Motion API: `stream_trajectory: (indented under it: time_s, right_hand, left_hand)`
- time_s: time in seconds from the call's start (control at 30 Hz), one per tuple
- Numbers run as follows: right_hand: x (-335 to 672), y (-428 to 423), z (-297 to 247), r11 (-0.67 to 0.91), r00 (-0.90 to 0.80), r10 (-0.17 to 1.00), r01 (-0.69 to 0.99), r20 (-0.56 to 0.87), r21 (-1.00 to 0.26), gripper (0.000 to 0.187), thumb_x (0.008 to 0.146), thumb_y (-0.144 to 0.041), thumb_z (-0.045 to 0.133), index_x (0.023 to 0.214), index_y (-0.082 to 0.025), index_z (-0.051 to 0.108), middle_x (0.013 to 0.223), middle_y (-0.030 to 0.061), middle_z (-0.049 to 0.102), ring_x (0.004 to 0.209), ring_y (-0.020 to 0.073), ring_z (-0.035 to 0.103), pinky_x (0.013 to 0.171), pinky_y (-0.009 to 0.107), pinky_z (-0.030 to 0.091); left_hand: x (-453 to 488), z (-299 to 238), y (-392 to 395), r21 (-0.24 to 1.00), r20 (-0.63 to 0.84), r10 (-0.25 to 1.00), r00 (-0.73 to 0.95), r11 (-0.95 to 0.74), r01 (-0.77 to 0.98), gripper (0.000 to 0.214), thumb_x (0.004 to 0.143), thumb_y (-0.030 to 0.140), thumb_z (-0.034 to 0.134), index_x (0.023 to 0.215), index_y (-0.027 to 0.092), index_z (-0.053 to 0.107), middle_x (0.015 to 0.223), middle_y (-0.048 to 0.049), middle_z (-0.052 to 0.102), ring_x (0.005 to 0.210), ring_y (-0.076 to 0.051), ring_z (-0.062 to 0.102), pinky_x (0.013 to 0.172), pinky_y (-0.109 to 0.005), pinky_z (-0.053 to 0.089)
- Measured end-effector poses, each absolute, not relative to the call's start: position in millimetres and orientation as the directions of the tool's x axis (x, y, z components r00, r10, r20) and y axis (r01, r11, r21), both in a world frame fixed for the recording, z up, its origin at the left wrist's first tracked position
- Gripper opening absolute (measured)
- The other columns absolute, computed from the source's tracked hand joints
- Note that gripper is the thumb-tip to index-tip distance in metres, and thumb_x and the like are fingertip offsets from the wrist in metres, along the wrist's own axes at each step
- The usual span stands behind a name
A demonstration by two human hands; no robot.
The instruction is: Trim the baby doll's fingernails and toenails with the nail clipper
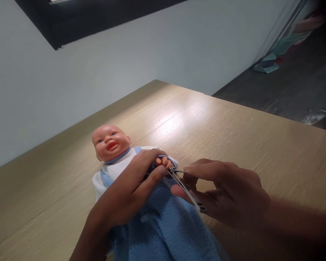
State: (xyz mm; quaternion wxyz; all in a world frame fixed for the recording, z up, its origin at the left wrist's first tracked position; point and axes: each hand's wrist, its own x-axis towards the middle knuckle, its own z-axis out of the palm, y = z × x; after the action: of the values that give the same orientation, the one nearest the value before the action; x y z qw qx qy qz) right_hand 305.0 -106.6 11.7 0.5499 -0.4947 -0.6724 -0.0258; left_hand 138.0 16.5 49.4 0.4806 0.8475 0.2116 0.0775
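A baby doll (111,143) in a white top and blue fleece outfit (165,217) lies on its back on the wooden table. My left hand (133,185) rests across its chest, closed around the doll's small hand (164,161), whose fingers stick out past my thumb. In my right hand (225,185) is a metal nail clipper (186,190), pinched between thumb and fingers with its lever raised. The clipper's jaw end meets the doll's fingertips; whether it touches them I cannot tell. My left hand's fingers are partly hidden in the doll's sleeve.
The light wooden table (247,137) carries a bright reflection beyond the doll. Behind it rises a white wall (152,47) with a dark frame (97,21). At the far right, a dark floor (282,87) holds some pale blue and pink items (268,63).
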Motion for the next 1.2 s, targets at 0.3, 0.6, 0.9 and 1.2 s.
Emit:
stream_trajectory:
  time_s: [0.3, 0.6, 0.9, 1.2]
  right_hand:
    - [302, -103, 5, 0.514, 0.142, 0.634, 0.657, 0.760, -0.552, 0.021, 0.092, -0.026, 0.076, 0.101, -0.022, 0.058, 0.073, -0.0068, 0.067, 0.058, 0.0063, 0.064, 0.059, 0.016, 0.054]
    - [300, -104, 6, 0.464, 0.190, 0.675, 0.642, 0.713, -0.610, 0.023, 0.092, -0.015, 0.072, 0.106, -0.022, 0.055, 0.072, -0.0089, 0.067, 0.060, 0.0049, 0.066, 0.059, 0.013, 0.052]
    - [302, -95, 20, 0.440, 0.089, 0.735, 0.692, 0.672, -0.573, 0.025, 0.094, -0.029, 0.070, 0.098, -0.023, 0.046, 0.073, -0.0093, 0.054, 0.057, 0.0055, 0.054, 0.054, 0.018, 0.042]
    - [300, -87, 29, 0.463, -0.108, 0.737, 0.800, 0.667, -0.382, 0.023, 0.096, -0.015, 0.052, 0.093, -0.025, 0.033, 0.069, -0.0098, 0.038, 0.050, 0.0071, 0.034, 0.049, 0.023, 0.029]
  left_hand:
    - [139, 48, 17, 0.839, -0.055, 0.438, 0.897, -0.467, 0.279, 0.021, 0.109, 0.040, 0.043, 0.107, 0.026, 0.058, 0.111, 0.0006, 0.064, 0.109, -0.018, 0.057, 0.099, -0.034, 0.043]
    - [138, 47, 18, 0.830, -0.047, 0.432, 0.901, -0.484, 0.276, 0.024, 0.109, 0.042, 0.042, 0.110, 0.026, 0.060, 0.109, 0.0002, 0.065, 0.105, -0.018, 0.057, 0.094, -0.034, 0.042]
    - [141, 50, 19, 0.840, -0.031, 0.411, 0.911, -0.483, 0.246, 0.023, 0.107, 0.039, 0.043, 0.105, 0.023, 0.060, 0.105, -0.0022, 0.065, 0.097, -0.020, 0.059, 0.089, -0.034, 0.044]
    - [140, 48, 19, 0.834, -0.008, 0.419, 0.908, -0.498, 0.237, 0.025, 0.106, 0.038, 0.041, 0.095, 0.023, 0.057, 0.095, -0.0007, 0.063, 0.090, -0.019, 0.055, 0.085, -0.035, 0.045]
